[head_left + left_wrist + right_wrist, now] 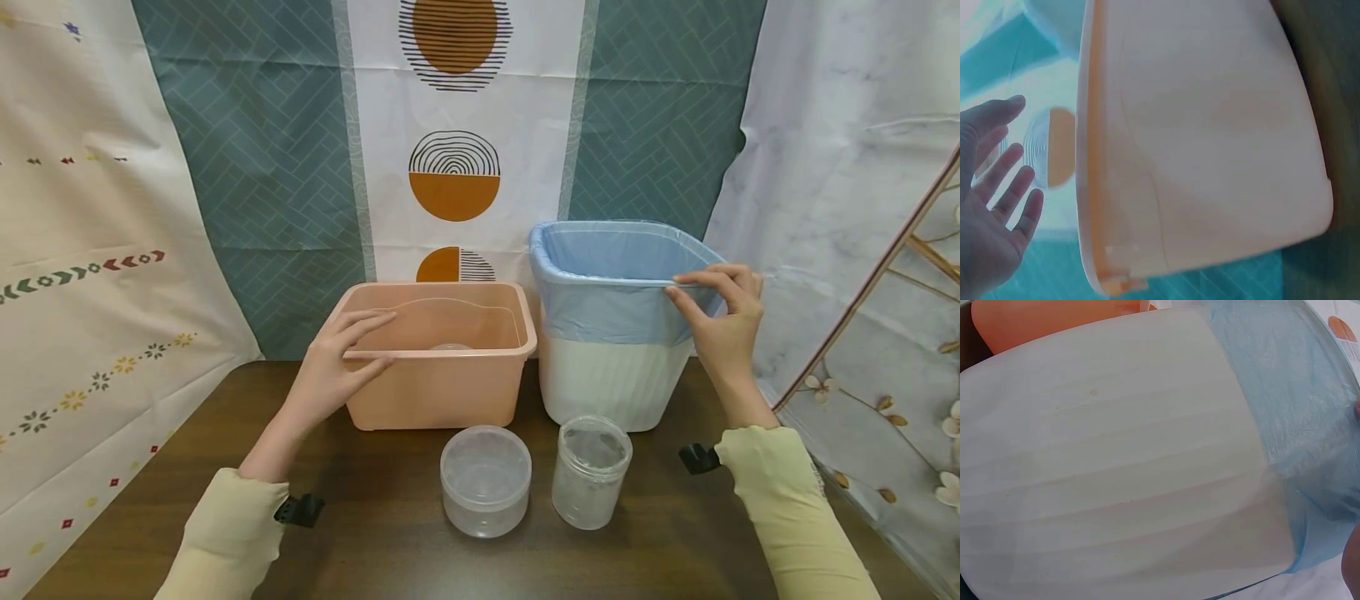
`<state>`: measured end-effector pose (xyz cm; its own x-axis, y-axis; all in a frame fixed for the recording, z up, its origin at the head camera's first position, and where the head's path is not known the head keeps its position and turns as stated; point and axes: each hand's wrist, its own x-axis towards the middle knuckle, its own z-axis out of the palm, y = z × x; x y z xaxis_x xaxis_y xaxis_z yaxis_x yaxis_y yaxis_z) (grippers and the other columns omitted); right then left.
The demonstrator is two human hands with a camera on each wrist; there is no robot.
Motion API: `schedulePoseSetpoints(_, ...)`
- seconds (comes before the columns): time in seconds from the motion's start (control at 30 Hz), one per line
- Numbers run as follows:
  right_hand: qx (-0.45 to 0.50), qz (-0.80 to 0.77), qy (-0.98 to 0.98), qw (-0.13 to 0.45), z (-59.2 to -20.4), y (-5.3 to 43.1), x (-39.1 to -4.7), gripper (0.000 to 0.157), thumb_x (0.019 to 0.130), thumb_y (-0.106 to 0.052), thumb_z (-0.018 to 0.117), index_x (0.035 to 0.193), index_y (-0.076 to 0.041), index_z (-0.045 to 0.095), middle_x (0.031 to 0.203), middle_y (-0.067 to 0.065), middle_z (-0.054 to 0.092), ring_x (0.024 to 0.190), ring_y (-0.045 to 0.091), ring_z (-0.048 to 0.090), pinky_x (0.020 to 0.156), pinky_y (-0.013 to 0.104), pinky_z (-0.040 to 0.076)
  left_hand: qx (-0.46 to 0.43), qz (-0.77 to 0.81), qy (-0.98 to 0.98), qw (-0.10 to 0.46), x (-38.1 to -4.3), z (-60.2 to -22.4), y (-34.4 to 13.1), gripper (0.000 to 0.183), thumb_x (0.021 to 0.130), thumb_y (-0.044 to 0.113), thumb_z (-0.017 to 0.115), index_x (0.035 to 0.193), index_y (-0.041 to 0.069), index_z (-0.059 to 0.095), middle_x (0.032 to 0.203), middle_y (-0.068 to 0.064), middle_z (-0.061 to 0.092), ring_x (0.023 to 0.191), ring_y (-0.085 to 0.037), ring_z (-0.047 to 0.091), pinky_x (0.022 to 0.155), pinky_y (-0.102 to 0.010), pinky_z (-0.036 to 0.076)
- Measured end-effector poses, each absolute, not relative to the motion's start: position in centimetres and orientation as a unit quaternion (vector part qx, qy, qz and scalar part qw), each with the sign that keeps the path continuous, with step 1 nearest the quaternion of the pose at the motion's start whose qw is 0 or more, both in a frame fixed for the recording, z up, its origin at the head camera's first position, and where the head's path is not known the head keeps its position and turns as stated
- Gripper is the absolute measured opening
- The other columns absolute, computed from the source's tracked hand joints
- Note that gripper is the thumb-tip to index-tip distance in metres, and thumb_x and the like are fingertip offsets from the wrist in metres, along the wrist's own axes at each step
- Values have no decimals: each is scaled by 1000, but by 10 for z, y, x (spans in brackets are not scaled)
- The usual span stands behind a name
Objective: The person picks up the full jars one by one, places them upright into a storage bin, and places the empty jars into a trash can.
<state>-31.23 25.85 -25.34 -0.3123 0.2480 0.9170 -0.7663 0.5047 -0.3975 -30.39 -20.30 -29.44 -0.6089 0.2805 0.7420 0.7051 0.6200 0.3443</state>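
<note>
A white ribbed trash bin (pixel 611 379) stands at the back right, with a blue trash bag (pixel 600 310) lining it and folded over its rim. At its front right corner, my right hand (pixel 723 312) pinches the bag's edge on the rim between thumb and fingers. In the right wrist view, that hand (pixel 1352 565) is mostly cut off. My left hand (pixel 333 362) hovers by the front left of a peach bin (pixel 435 396) and holds nothing. Its fingers (pixel 1007 169) are spread apart from the peach rim in the left wrist view.
Two clear lidded plastic containers stand in front of the bins: a low round tub (pixel 486 483) and a taller jar (pixel 592 473). A clear rounded thing (pixel 450 347) shows partly inside the peach bin. Patterned cloths (pixel 457 125) hang behind the brown table (pixel 390 550).
</note>
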Motion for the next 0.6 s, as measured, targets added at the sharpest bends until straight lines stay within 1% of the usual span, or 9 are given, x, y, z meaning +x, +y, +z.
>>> schedulePoseSetpoints(0.07,195,458,-668,554,-253,259,-312,17,74,12,77,90,13,71,93,-27,53,96,-3,40,92,18,26,-318,-306,-836,327,-304,-294,-194,59,79,10,82,134,16,62,134,-9,60,131,-29,49,101,-51,48)
schedulePoseSetpoints(0.13,196,456,-668,554,-253,259,-313,17,74,13,77,90,13,71,94,-27,53,96,-3,40,92,18,26,-336,-291,-837,320,-304,-295,-186,60,79,11,83,135,15,62,133,-8,60,128,-28,51,102,-49,48)
schedulePoseSetpoints(0.17,196,456,-668,555,-254,259,-313,17,74,13,77,90,13,71,94,-27,53,96,-3,40,92,18,26,-341,-284,-840,311,-303,-296,-182,60,79,12,83,135,16,62,133,-7,60,128,-27,51,99,-48,50)
schedulePoseSetpoints(0.37,195,454,-670,554,-254,259,-314,17,74,13,76,90,13,71,94,-27,53,97,-3,40,92,18,26,-367,-248,-854,271,-300,-299,-165,62,78,16,85,135,20,62,133,-3,60,122,-26,54,100,-46,49)
schedulePoseSetpoints(0.47,193,453,-672,553,-254,259,-313,18,74,13,77,91,13,71,94,-27,53,96,-3,40,92,18,26,-384,-244,-852,260,-298,-301,-159,61,78,17,84,134,20,62,132,-2,61,120,-25,55,99,-46,50)
schedulePoseSetpoints(0.6,191,454,-672,553,-254,259,-313,18,75,12,77,91,13,71,94,-27,53,97,-3,40,92,18,26,-410,-239,-848,238,-294,-304,-151,59,78,19,84,134,19,63,134,-1,61,123,-24,56,101,-45,50)
